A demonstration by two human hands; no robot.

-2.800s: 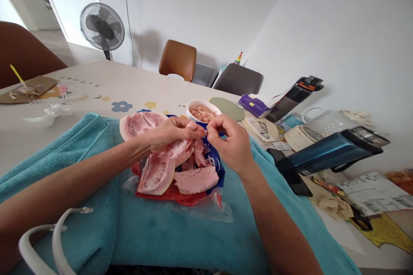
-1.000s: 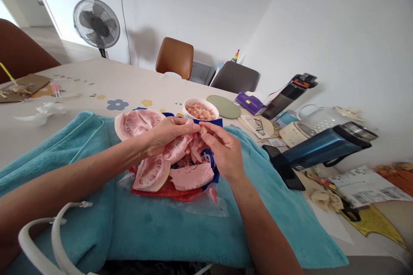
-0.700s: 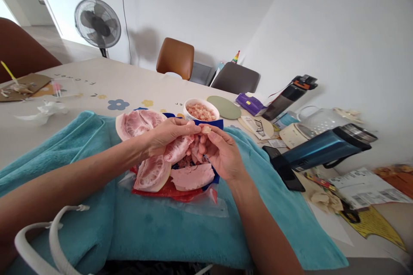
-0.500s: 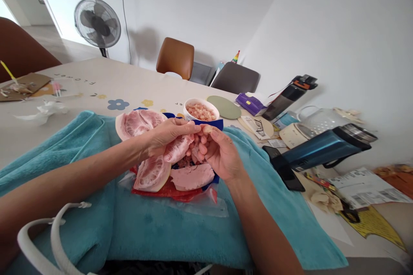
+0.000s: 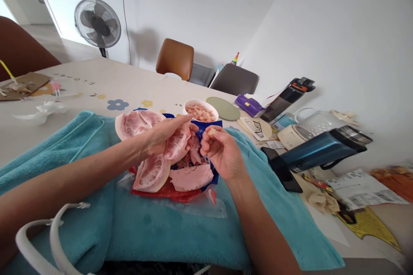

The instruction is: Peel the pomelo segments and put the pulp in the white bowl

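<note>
My left hand is closed around a pink pomelo segment, held above a pile of pink peel pieces on a plastic bag. My right hand is just right of it, palm up, fingers curled, pinching a small pale bit of pomelo at its fingertips. A white bowl with loose pink pulp stands just behind both hands. A large opened pomelo rind lies to the left of the left hand. Everything rests on a teal towel.
Right of the towel lie a dark phone, a blue flask on its side, a black bottle, glasses, papers and a green round lid. A fan and chairs stand beyond the table.
My right hand has drawn a small pale bit away from the segment and turned palm up, moving slightly right. My left hand keeps its hold on the segment, its fingers now reaching further toward the bowl.
</note>
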